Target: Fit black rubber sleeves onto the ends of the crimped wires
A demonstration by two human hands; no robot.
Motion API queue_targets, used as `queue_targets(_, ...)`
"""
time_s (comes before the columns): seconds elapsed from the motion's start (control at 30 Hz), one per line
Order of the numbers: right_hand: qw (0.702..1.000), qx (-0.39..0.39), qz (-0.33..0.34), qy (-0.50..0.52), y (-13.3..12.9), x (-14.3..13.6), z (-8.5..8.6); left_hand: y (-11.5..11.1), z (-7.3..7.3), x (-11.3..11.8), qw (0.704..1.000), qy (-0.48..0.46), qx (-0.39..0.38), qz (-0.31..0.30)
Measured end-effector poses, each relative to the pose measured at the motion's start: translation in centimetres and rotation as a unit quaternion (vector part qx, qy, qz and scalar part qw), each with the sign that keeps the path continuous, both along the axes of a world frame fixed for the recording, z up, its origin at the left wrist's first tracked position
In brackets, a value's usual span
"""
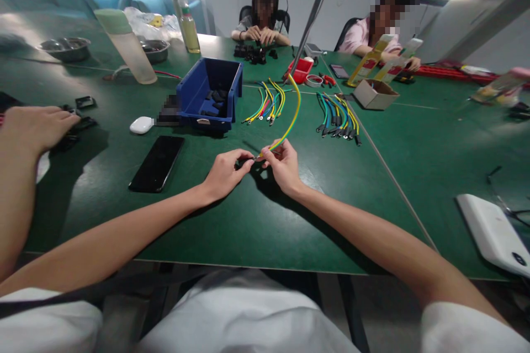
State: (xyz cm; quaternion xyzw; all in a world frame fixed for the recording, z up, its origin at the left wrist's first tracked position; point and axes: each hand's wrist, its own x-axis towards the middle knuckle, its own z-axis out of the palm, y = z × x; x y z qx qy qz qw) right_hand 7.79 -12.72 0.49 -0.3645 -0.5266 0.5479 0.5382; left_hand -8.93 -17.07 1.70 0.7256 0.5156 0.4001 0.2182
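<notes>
My right hand (284, 168) pinches a yellow-and-green wire (296, 113) near its lower end, and the wire arcs up and away over the table. Just left of it, my left hand (227, 174) is closed, thumb and fingertips pinching a small dark piece at the wire's tip; its exact shape is hidden. Beyond my hands lies a bundle of loose wires (267, 102) with bare metal lugs. To the right rests another bundle of wires (339, 116) with black sleeves on their ends. A blue bin (209, 121) holds several small black pieces (217, 100).
A black phone (157, 164) and a white earbud case (141, 125) lie left. A co-worker's hand (37, 124) is at the far left. Two people sit across the table (232, 231). A small cardboard box (376, 95), bottles and a white power bank (492, 231) stand or lie right.
</notes>
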Motion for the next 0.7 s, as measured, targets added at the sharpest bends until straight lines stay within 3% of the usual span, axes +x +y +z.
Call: queue_targets(0.7,1.0,0.003,0.017,-0.026,-0.16,0.05,0.01,-0.27,0.15,-0.01,0.999,-0.022,0.019,0.014)
